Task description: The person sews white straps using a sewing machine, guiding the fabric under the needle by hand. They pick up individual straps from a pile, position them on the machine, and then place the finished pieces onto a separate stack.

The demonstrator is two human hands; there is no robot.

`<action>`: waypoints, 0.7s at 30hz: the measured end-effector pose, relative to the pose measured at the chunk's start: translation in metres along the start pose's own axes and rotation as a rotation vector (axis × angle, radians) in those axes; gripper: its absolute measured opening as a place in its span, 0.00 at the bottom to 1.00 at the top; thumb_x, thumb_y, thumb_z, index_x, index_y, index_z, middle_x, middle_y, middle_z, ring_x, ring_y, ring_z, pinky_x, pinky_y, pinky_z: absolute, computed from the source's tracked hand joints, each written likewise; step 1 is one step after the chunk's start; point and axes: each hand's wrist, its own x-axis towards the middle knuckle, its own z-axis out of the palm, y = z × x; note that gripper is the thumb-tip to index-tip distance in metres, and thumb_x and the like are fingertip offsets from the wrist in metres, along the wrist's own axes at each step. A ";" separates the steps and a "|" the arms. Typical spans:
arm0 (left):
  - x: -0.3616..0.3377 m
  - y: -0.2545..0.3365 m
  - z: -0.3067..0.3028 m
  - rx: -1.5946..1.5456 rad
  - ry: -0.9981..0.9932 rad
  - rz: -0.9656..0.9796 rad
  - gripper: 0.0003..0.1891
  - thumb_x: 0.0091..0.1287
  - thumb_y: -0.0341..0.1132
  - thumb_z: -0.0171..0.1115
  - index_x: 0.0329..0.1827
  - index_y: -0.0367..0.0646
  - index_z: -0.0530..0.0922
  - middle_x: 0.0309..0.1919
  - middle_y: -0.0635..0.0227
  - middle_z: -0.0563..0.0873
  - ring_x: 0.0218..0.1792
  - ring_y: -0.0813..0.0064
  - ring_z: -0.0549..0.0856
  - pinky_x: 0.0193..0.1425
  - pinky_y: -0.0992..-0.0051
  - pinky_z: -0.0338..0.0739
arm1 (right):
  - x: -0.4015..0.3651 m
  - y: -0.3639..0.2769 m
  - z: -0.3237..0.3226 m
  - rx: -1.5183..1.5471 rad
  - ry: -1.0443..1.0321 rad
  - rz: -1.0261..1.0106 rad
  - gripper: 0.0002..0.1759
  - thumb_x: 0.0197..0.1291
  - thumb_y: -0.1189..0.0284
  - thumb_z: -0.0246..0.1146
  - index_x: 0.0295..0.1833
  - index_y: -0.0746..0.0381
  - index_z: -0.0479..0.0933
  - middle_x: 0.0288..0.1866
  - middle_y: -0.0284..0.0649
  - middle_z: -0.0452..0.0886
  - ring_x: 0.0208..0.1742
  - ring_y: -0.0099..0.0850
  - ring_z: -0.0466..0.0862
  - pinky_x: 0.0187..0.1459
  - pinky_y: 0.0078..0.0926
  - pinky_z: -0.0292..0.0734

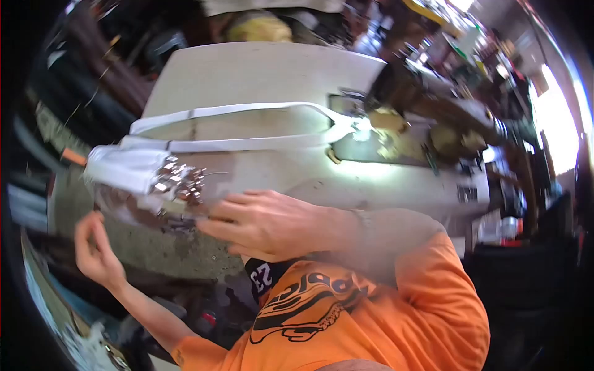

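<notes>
A big pale table fills the middle of the view. A sewing machine sits on its right side, dark and blurry. At the bottom is the person's orange shirt with a black print on it.

A long white strap lies on the table in a flat loop. It runs from the left side over to the machine. At the left edge of the table lies a thick bundle of white straps. Shiny metal buckles sit in a bunch at the end of the bundle.

The right arm comes in from the right, out of the orange sleeve, and goes across the front of the body. The right hand is in the middle, low on the table, with its back up. Its fingers are long and flat and point left. The tips are just beside the buckles and the dark stuff under them. This hand is spread out and grips nothing.

The left arm is bare and comes up from the bottom left. It bends at the wrist. The left hand is up in the air, off the table's left edge, below the bundle and near it. Its fingers curl in toward the thumb. The hand is blurry, so I cannot tell if it pinches anything.
</notes>
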 end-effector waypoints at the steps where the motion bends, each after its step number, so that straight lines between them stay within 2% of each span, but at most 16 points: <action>1: -0.010 0.034 0.019 -0.126 -0.146 0.050 0.05 0.77 0.22 0.59 0.46 0.32 0.83 0.45 0.60 0.89 0.45 0.69 0.86 0.53 0.71 0.80 | -0.032 0.008 -0.004 0.033 0.009 -0.004 0.24 0.62 0.68 0.70 0.63 0.63 0.79 0.54 0.45 0.83 0.55 0.45 0.84 0.58 0.43 0.82; 2: -0.016 0.060 0.045 -0.278 -0.262 0.124 0.04 0.71 0.20 0.63 0.45 0.33 0.84 0.41 0.60 0.90 0.43 0.68 0.87 0.51 0.70 0.80 | -0.055 0.012 -0.008 0.074 0.007 -0.024 0.24 0.62 0.68 0.70 0.62 0.65 0.80 0.52 0.45 0.83 0.53 0.45 0.85 0.57 0.44 0.82; 3: -0.019 0.086 0.069 -0.392 -0.388 0.185 0.08 0.63 0.18 0.67 0.43 0.35 0.85 0.37 0.61 0.90 0.41 0.66 0.88 0.50 0.68 0.81 | -0.081 0.011 -0.025 -0.015 0.053 0.072 0.20 0.63 0.68 0.69 0.58 0.64 0.81 0.51 0.45 0.84 0.52 0.45 0.85 0.57 0.44 0.82; 5: -0.031 0.115 0.116 -0.442 -0.512 0.237 0.10 0.57 0.16 0.71 0.40 0.37 0.87 0.34 0.58 0.89 0.39 0.60 0.89 0.48 0.68 0.82 | -0.143 0.026 -0.057 -0.298 0.159 0.196 0.11 0.66 0.70 0.67 0.52 0.61 0.84 0.48 0.44 0.86 0.52 0.45 0.85 0.56 0.44 0.81; 6: -0.035 0.122 0.135 -0.450 -0.577 0.222 0.10 0.58 0.18 0.72 0.42 0.37 0.87 0.38 0.60 0.90 0.43 0.58 0.89 0.52 0.65 0.82 | -0.174 0.031 -0.074 -0.400 0.222 0.411 0.11 0.66 0.71 0.67 0.52 0.62 0.84 0.50 0.45 0.87 0.53 0.47 0.85 0.56 0.44 0.81; 7: -0.034 0.127 0.151 -0.410 -0.602 0.283 0.12 0.59 0.18 0.72 0.45 0.37 0.86 0.42 0.59 0.90 0.46 0.57 0.88 0.55 0.64 0.81 | -0.200 0.039 -0.089 -0.422 0.370 0.622 0.12 0.65 0.73 0.67 0.52 0.62 0.84 0.49 0.45 0.86 0.52 0.48 0.85 0.57 0.43 0.80; 9: -0.027 0.142 0.184 -0.331 -0.635 0.413 0.16 0.61 0.19 0.71 0.51 0.37 0.86 0.50 0.57 0.90 0.54 0.54 0.87 0.61 0.62 0.80 | -0.256 0.058 -0.118 -0.716 0.445 0.781 0.12 0.65 0.73 0.67 0.53 0.62 0.84 0.47 0.44 0.84 0.53 0.47 0.83 0.58 0.42 0.79; 11: -0.016 0.153 0.212 -0.196 -0.603 0.431 0.19 0.62 0.23 0.72 0.58 0.39 0.83 0.59 0.56 0.87 0.61 0.52 0.83 0.66 0.60 0.77 | -0.303 0.074 -0.127 -0.941 0.508 0.942 0.13 0.66 0.73 0.66 0.55 0.63 0.84 0.48 0.44 0.82 0.55 0.47 0.81 0.58 0.43 0.78; 14: -0.006 0.150 0.244 0.007 -0.612 0.444 0.24 0.65 0.32 0.74 0.64 0.40 0.81 0.66 0.55 0.83 0.68 0.49 0.79 0.71 0.56 0.74 | -0.353 0.101 -0.122 -0.955 0.486 1.085 0.15 0.68 0.72 0.65 0.58 0.63 0.83 0.50 0.44 0.81 0.57 0.46 0.81 0.58 0.44 0.77; 15: -0.005 0.146 0.252 0.075 -0.626 0.447 0.26 0.65 0.35 0.74 0.66 0.41 0.80 0.68 0.54 0.82 0.70 0.49 0.78 0.73 0.55 0.73 | -0.354 0.108 -0.122 -0.958 0.491 1.079 0.16 0.68 0.72 0.65 0.59 0.63 0.83 0.51 0.45 0.81 0.57 0.47 0.80 0.59 0.44 0.77; 16: -0.005 0.143 0.258 0.064 -0.672 0.418 0.22 0.66 0.38 0.75 0.59 0.39 0.82 0.65 0.54 0.83 0.69 0.49 0.78 0.71 0.55 0.73 | -0.354 0.113 -0.124 -0.959 0.496 1.074 0.16 0.68 0.72 0.65 0.59 0.63 0.82 0.51 0.45 0.81 0.57 0.47 0.80 0.59 0.44 0.77; 17: -0.004 0.143 0.257 0.090 -0.761 0.356 0.20 0.65 0.38 0.75 0.57 0.40 0.82 0.65 0.54 0.83 0.68 0.49 0.79 0.69 0.55 0.74 | -0.351 0.115 -0.124 -0.957 0.502 1.074 0.17 0.68 0.71 0.66 0.60 0.64 0.82 0.51 0.45 0.81 0.57 0.47 0.80 0.60 0.43 0.77; 19: -0.001 0.148 0.254 0.139 -0.933 0.231 0.18 0.64 0.38 0.76 0.51 0.40 0.82 0.64 0.53 0.83 0.66 0.49 0.80 0.65 0.56 0.75 | -0.324 0.107 -0.124 -0.923 0.581 0.949 0.15 0.68 0.72 0.66 0.58 0.63 0.82 0.52 0.45 0.81 0.57 0.46 0.80 0.61 0.44 0.76; 20: 0.001 0.157 0.248 0.204 -0.957 0.240 0.17 0.63 0.39 0.78 0.47 0.40 0.80 0.53 0.53 0.88 0.55 0.49 0.86 0.56 0.54 0.78 | -0.307 0.100 -0.122 -0.862 0.617 0.870 0.15 0.68 0.71 0.66 0.58 0.62 0.82 0.52 0.45 0.81 0.57 0.45 0.80 0.60 0.44 0.76; 21: 0.003 0.162 0.242 0.160 -0.996 0.200 0.17 0.63 0.39 0.78 0.47 0.40 0.80 0.49 0.53 0.88 0.51 0.48 0.86 0.53 0.53 0.79 | -0.291 0.093 -0.116 -0.799 0.648 0.792 0.15 0.68 0.71 0.67 0.58 0.62 0.82 0.53 0.45 0.81 0.57 0.44 0.80 0.60 0.44 0.76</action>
